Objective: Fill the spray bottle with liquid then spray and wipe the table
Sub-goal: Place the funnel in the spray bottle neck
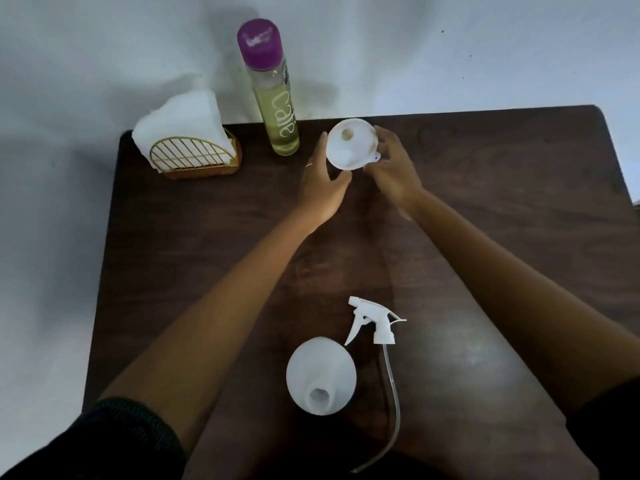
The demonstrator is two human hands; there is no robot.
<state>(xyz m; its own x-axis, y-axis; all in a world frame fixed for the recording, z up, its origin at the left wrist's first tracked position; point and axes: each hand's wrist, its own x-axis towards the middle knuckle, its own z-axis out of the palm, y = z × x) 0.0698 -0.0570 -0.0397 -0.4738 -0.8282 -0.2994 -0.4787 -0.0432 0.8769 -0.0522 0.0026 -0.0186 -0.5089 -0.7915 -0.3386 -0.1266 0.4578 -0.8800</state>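
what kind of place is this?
Probably a home or small dining spot, hard to be sure: a dark wooden table against a plain pale wall, a gold wire napkin holder stuffed with napkins, and a purple-capped bottle of yellowish liquid.

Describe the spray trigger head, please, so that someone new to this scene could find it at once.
Start at the dark wooden table and look to its near edge, between the person's forearms. There a white, open-necked spray bottle stands, and the spray trigger head lies flat just right of it. Unlike the other white items, it trails a long clear tube toward the table's edge.
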